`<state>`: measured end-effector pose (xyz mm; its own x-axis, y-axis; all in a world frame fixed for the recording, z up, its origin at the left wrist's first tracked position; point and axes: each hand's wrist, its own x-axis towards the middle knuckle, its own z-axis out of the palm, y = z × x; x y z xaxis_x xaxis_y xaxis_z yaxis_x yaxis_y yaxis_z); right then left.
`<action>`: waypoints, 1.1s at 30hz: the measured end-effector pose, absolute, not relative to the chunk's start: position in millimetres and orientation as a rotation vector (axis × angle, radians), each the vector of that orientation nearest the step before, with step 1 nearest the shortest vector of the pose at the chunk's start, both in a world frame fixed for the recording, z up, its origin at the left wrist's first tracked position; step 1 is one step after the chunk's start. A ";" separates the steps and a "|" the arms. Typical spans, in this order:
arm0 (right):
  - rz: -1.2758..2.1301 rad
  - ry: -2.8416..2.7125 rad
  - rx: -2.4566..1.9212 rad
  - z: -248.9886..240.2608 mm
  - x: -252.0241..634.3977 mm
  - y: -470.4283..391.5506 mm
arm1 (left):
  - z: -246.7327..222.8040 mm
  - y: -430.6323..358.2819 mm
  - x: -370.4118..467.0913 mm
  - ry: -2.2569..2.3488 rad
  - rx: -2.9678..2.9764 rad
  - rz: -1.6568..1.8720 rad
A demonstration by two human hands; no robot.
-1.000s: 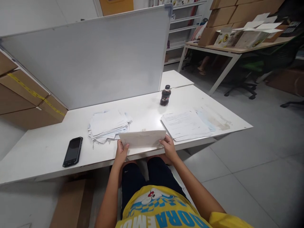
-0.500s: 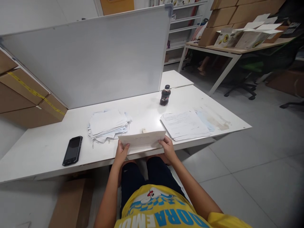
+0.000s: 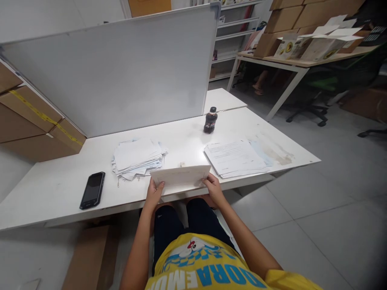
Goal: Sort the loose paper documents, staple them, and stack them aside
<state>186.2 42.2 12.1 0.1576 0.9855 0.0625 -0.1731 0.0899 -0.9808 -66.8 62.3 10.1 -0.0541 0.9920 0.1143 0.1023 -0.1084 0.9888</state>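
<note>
A sheet of paper [image 3: 180,177] is held up at the desk's front edge, tilted toward me. My left hand [image 3: 155,192] grips its left end, thumb on the near face. At the right end my right hand [image 3: 213,187] pinches it the same way. Just behind the sheet lies a small pale object [image 3: 182,164], partly hidden. An uneven stack of papers [image 3: 137,157] rests to the left, and a flatter pile of printed sheets [image 3: 236,158] to the right.
A black phone [image 3: 92,190] lies on the white desk [image 3: 121,197] at the left. A dark bottle [image 3: 210,120] stands behind the papers. The whiteboard [image 3: 121,76] rises along the back edge, with cardboard boxes [image 3: 39,117] at the left. A person's foot shows under the far table [image 3: 272,61].
</note>
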 end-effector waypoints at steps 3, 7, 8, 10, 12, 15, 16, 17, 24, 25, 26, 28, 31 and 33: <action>1.125 -1.000 -1.101 11.8 185.1 42.9 | 11.3 60.8 -67.0 1.269 1.329 1.251; 1.123 -1.009 -1.154 13.8 194.4 39.8 | 10.7 60.5 -72.2 1.207 1.323 1.266; 1.120 -1.019 -1.180 14.9 200.5 37.7 | 10.8 61.0 -74.2 1.185 1.333 1.275; 1.128 -1.035 -1.254 16.7 217.9 31.8 | 11.7 62.6 -77.3 1.127 1.340 1.320; 1.157 -1.042 -1.383 17.2 240.5 23.9 | 13.5 64.3 -77.5 1.085 1.307 1.392; 1.146 -1.044 -1.623 14.6 276.4 10.2 | 16.8 65.7 -69.9 1.171 1.359 1.370; 1.120 -1.029 -1.677 13.4 286.7 5.8 | 18.0 65.7 -65.2 1.222 1.430 1.313; 1.093 -1.008 -1.708 12.3 295.5 1.6 | 19.1 65.4 -59.3 1.260 1.517 1.243; 1.185 -1.064 -1.763 16.1 313.2 -14.2 | 24.0 66.9 -10.7 1.130 2.122 0.941; 1.205 -1.069 -1.758 17.4 312.1 -14.9 | 23.7 67.8 -7.2 1.103 2.162 0.918; 1.215 -1.071 -1.755 18.4 310.9 -15.3 | 23.2 68.7 -5.4 1.083 2.181 0.895; 1.220 -1.078 -1.756 19.5 309.3 -15.9 | 22.0 70.1 -6.2 1.050 2.164 0.856; 1.217 -1.096 -1.750 19.6 309.3 -16.6 | 20.7 71.5 -12.4 1.027 2.067 0.842; 1.211 -1.099 -1.749 19.1 309.8 -17.0 | 20.2 71.7 -14.9 1.036 2.030 0.843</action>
<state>309.8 -17.0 19.1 0.1914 0.9249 -0.3286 0.2374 -0.3685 -0.8988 -14.9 71.7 20.2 0.4690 0.8525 0.2310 0.3996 -0.4381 0.8053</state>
